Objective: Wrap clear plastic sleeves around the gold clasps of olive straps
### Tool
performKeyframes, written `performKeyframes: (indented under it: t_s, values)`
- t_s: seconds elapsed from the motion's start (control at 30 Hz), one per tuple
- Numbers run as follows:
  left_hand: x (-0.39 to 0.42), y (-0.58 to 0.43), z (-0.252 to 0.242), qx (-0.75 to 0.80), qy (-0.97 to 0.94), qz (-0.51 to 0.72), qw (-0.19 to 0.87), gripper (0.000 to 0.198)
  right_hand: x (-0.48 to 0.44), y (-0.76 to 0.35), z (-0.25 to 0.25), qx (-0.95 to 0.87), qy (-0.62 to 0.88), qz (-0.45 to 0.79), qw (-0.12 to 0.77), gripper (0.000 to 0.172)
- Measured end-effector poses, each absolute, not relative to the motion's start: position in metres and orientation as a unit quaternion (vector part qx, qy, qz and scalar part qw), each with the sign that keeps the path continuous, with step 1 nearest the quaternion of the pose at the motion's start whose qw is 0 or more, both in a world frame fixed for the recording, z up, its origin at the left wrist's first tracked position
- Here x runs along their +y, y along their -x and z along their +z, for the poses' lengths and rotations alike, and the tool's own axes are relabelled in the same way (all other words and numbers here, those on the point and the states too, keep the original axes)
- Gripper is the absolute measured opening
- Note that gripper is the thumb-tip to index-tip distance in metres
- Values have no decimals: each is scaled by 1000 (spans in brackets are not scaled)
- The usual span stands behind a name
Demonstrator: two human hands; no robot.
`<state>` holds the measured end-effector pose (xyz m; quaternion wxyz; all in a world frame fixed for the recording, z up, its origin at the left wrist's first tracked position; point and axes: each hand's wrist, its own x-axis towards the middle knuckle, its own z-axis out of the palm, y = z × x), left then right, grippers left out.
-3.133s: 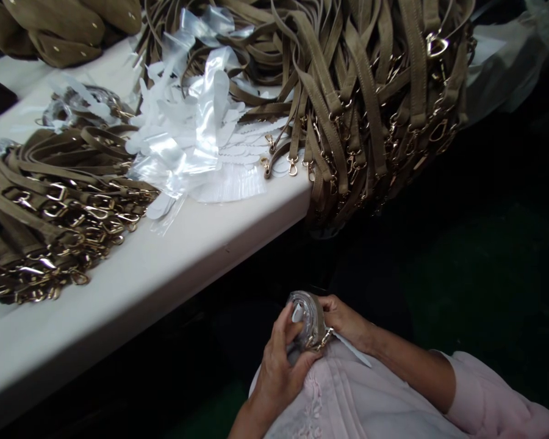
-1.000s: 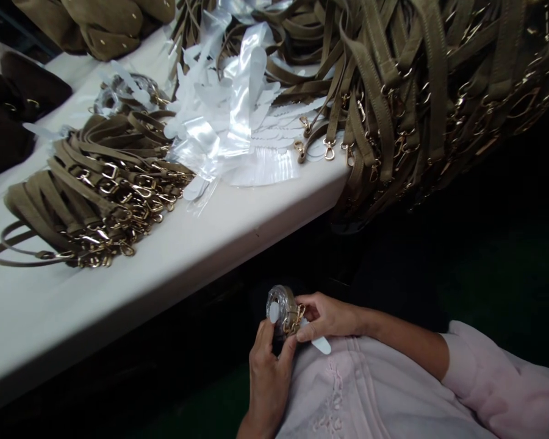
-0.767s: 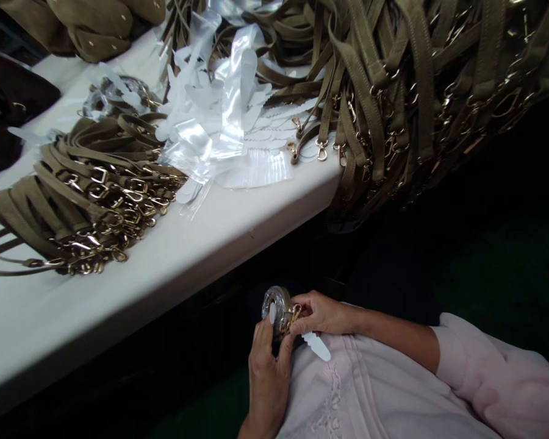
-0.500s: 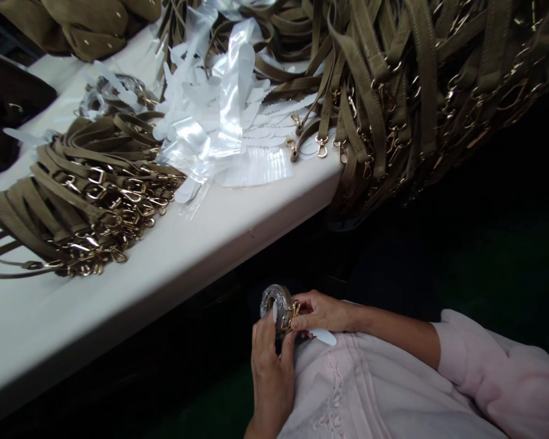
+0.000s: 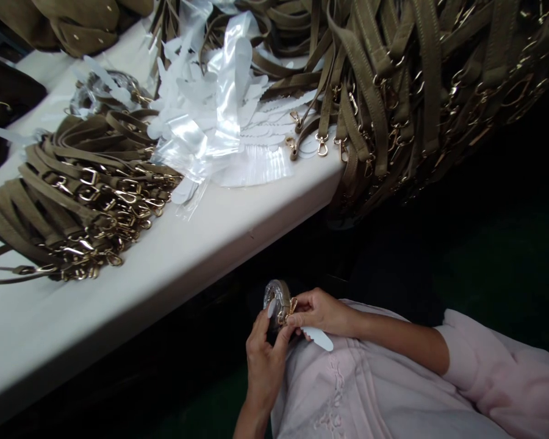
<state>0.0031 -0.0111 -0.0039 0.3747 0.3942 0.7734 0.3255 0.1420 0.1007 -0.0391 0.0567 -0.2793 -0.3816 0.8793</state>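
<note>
Low in the picture, below the table edge, both my hands hold one coiled olive strap [image 5: 278, 297] wrapped in clear plastic. My left hand [image 5: 263, 360] cups the coil from below, thumb and fingers closed round it. My right hand [image 5: 318, 311] pinches the gold clasp at the coil's side. A white plastic tab [image 5: 318, 338] hangs under my right fingers, over my pink top.
A white table [image 5: 174, 256] carries a row of olive straps with gold buckles [image 5: 86, 195] at left, a heap of clear plastic strips [image 5: 210, 116] in the middle, and a big pile of straps [image 5: 393, 79] spilling over its right edge. Olive bags [image 5: 73, 24] lie at the back left.
The coil has been turned and wound tighter between my hands, and my hands have shifted slightly left. The view has swung a little, moving the table rightward and then back left.
</note>
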Motion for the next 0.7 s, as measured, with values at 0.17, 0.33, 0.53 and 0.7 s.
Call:
performKeyframes:
  t_s: [0.17,0.33,0.53,0.7]
  values:
    - [-7,-5,1,773,-379,342,376,33,91,-153,-21,-422,363,815,157,40]
    - [-2,-7,7,772,-367,346,386,29,92,-157,-5,-448,313,818,177,20]
    - [-6,-6,6,774,-373,343,379,26,95,-158,-8,-513,224,806,194,24]
    - [-10,-4,-3,778,-410,341,332,30,94,-157,-8,-671,207,663,258,18]
